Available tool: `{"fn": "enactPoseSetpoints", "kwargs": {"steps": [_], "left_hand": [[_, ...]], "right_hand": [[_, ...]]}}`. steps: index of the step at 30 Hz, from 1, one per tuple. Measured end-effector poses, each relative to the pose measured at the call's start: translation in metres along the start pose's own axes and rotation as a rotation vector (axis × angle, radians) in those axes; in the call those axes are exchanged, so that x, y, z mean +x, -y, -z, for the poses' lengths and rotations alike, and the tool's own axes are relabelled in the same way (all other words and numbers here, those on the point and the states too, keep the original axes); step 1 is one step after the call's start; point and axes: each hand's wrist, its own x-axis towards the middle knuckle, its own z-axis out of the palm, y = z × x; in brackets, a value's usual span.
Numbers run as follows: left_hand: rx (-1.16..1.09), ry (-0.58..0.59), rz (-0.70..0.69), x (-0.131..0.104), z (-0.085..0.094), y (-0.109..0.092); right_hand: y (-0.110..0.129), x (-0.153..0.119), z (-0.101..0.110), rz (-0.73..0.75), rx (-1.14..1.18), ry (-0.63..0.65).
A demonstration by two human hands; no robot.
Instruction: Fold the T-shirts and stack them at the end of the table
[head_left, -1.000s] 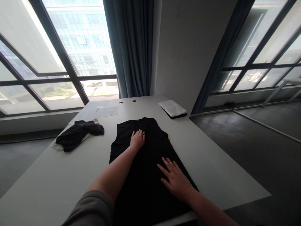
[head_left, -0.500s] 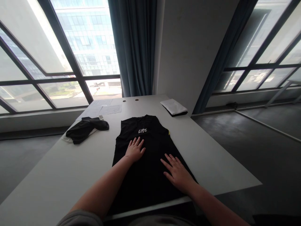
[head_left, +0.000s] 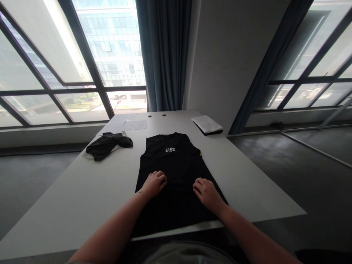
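Note:
A black sleeveless shirt (head_left: 178,161) lies spread on the white table (head_left: 110,190), its neck end away from me and a small white print on the chest. On its left half rests my left hand (head_left: 154,183), fingers curled and closed on the fabric. My right hand (head_left: 207,192) is on the right half, also with bent fingers closed on the cloth. A bit of yellow shows at the shirt's right armhole.
Left of the shirt lies a crumpled black and white garment (head_left: 106,146). Behind it are printed papers (head_left: 134,125). A folded white and black item (head_left: 208,124) sits near the table's far right edge. Beyond the table hang blue curtains (head_left: 166,55) by windows.
Both hands have gone from flat, spread fingers to curled ones on the shirt. The shirt's near edge has shifted slightly away from me, and the view has turned slightly left.

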Motion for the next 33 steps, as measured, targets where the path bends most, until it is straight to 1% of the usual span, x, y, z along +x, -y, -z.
{"fn": "enactPoseSetpoints", "kwargs": {"steps": [2, 4, 8, 10, 11, 13, 15, 16, 17, 19, 20, 21, 23, 25, 27, 29, 30, 31, 33], "left_hand": [[0.032, 0.020, -0.013, 0.006, 0.002, -0.002], [0.023, 0.052, -0.043, 0.010, 0.005, 0.000], [-0.127, 0.185, -0.150, 0.017, 0.014, 0.016], [-0.172, 0.244, -0.188, 0.026, 0.019, 0.020], [-0.169, 0.252, -0.189, 0.033, 0.021, 0.020], [-0.108, 0.202, -0.145, 0.051, 0.021, 0.016], [0.008, 0.088, -0.040, 0.075, 0.015, 0.010], [0.063, 0.036, 0.028, 0.087, 0.011, 0.007], [0.104, 0.019, 0.094, 0.098, 0.005, 0.005], [0.143, 0.052, 0.201, 0.115, -0.009, 0.004], [0.148, 0.076, 0.231, 0.121, -0.016, 0.005], [0.149, 0.093, 0.246, 0.124, -0.022, 0.006], [0.148, 0.092, 0.241, 0.122, -0.033, 0.009], [0.148, 0.084, 0.212, 0.111, -0.038, 0.013], [0.143, 0.076, 0.155, 0.094, -0.036, 0.019], [0.136, 0.022, 0.133, 0.074, -0.026, 0.031], [0.134, -0.032, 0.165, 0.064, -0.019, 0.040], [0.135, -0.103, 0.235, 0.055, -0.010, 0.051], [0.136, -0.231, 0.469, 0.042, 0.009, 0.080]], "right_hand": [[0.002, 0.006, 0.003, 0.014, -0.026, 0.011], [-0.001, 0.010, 0.007, 0.047, -0.017, 0.057], [-0.014, 0.015, 0.021, 0.126, 0.075, 0.208], [-0.017, 0.019, 0.029, 0.162, 0.096, 0.289], [-0.017, 0.023, 0.033, 0.175, 0.091, 0.326], [-0.014, 0.034, 0.040, 0.184, 0.058, 0.396], [-0.008, 0.053, 0.044, 0.163, 0.021, 0.437], [-0.005, 0.064, 0.044, 0.150, 0.007, 0.433], [-0.002, 0.078, 0.044, 0.133, -0.001, 0.406], [0.002, 0.108, 0.040, 0.093, -0.010, 0.301], [0.003, 0.124, 0.038, 0.062, -0.019, 0.248], [0.003, 0.142, 0.035, 0.028, -0.033, 0.222], [0.003, 0.180, 0.027, -0.054, -0.074, 0.215], [0.003, 0.220, 0.019, -0.097, -0.092, 0.219], [0.003, 0.259, 0.011, -0.132, -0.091, 0.232], [0.000, 0.296, 0.002, -0.187, -0.083, 0.241], [-0.004, 0.312, -0.001, -0.220, -0.078, 0.238], [-0.010, 0.326, -0.004, -0.257, -0.073, 0.228], [-0.028, 0.349, -0.007, -0.345, -0.063, 0.193]]}}
